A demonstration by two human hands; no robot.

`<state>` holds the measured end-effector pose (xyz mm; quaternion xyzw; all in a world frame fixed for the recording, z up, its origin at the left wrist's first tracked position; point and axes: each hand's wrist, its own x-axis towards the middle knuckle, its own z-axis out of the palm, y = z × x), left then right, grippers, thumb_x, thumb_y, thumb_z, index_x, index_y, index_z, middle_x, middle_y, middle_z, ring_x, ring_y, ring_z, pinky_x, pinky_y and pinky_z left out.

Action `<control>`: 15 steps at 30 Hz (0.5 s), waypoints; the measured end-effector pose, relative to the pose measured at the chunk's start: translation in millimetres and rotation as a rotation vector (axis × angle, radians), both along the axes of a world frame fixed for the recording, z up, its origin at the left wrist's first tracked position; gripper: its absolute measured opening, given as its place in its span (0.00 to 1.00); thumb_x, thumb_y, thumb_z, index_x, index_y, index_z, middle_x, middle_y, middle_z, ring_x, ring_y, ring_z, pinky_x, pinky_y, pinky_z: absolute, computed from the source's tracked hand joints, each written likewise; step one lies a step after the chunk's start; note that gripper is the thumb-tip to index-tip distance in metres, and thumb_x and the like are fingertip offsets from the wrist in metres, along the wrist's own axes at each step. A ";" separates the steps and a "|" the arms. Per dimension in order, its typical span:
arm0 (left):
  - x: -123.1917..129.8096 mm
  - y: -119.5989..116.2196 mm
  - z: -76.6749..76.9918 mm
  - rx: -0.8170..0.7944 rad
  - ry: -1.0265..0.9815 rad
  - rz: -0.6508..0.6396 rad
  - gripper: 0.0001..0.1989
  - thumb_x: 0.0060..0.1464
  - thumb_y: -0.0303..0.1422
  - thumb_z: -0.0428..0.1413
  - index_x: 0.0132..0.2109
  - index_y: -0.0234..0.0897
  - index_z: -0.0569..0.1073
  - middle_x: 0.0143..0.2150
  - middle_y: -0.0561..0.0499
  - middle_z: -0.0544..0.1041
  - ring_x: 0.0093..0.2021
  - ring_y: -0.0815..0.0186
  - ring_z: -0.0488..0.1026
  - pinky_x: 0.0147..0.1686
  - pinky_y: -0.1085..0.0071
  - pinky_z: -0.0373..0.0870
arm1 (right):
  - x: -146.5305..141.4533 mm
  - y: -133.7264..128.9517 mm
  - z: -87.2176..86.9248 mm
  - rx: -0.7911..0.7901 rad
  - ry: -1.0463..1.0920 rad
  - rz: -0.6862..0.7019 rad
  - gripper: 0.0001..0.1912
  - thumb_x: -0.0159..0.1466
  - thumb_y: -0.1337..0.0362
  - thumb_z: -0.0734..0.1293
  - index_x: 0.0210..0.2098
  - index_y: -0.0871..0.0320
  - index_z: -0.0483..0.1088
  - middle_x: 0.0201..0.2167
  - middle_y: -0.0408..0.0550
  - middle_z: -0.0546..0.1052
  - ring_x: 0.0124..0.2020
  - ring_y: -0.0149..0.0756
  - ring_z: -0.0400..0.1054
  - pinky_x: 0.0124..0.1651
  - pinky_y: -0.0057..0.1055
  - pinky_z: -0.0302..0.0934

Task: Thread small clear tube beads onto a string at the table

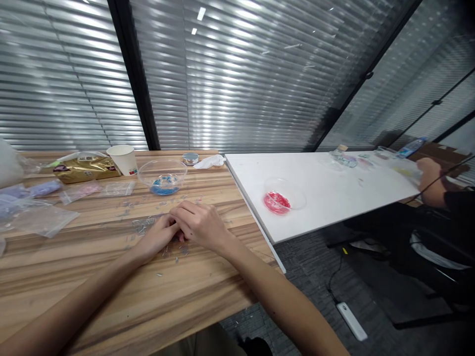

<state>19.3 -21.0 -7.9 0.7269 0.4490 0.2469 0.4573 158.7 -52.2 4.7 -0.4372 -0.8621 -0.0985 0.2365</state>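
My left hand (pixel 162 233) and my right hand (pixel 198 223) meet over the wooden table, fingers bent and pressed together. Whatever sits between the fingertips is hidden or too small to name. Just left of my left hand lies a small heap of clear, thin pieces (pixel 143 225). More tiny bits (pixel 181 249) are scattered below and around both hands. Behind them stands a clear round bowl (pixel 163 170) with blue pieces (pixel 165 184) at its bottom.
On the left are clear zip bags (pixel 46 220), a gold packet (pixel 87 169) and a paper cup (pixel 123 159). A tissue (pixel 210 161) lies behind. The white table (pixel 245 183) at right bears a bowl of red pieces (pixel 277 203). Another person's arm (pixel 432 183) is far right.
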 end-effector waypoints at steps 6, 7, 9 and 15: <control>-0.5 -1.6 1.8 -0.007 -0.011 0.008 0.09 0.42 0.36 0.47 0.20 0.39 0.65 0.20 0.52 0.71 0.25 0.62 0.69 0.29 0.68 0.69 | -1.4 -0.3 0.8 0.027 0.018 0.013 0.07 0.64 0.72 0.60 0.38 0.61 0.69 0.36 0.46 0.74 0.35 0.31 0.67 0.30 0.28 0.51; -0.6 -1.8 2.5 -0.005 -0.013 0.005 0.09 0.42 0.36 0.46 0.20 0.39 0.65 0.19 0.52 0.71 0.25 0.63 0.69 0.28 0.69 0.69 | -1.7 -0.4 1.1 0.029 0.018 0.021 0.07 0.64 0.72 0.60 0.37 0.61 0.69 0.35 0.46 0.74 0.35 0.31 0.67 0.30 0.28 0.51; -0.8 -2.1 3.7 0.004 -0.027 0.000 0.08 0.41 0.34 0.46 0.20 0.39 0.65 0.20 0.52 0.72 0.26 0.63 0.69 0.28 0.70 0.69 | -2.4 -1.0 1.7 0.030 0.012 0.038 0.07 0.64 0.72 0.60 0.38 0.61 0.70 0.35 0.46 0.75 0.34 0.32 0.67 0.29 0.28 0.51; -2.9 1.2 -2.9 0.103 -0.102 0.035 0.07 0.38 0.30 0.45 0.21 0.39 0.67 0.22 0.53 0.73 0.29 0.63 0.70 0.34 0.68 0.72 | -4.4 -3.8 2.1 -0.031 -0.033 0.058 0.08 0.65 0.71 0.60 0.41 0.60 0.70 0.38 0.45 0.75 0.33 0.32 0.68 0.27 0.28 0.50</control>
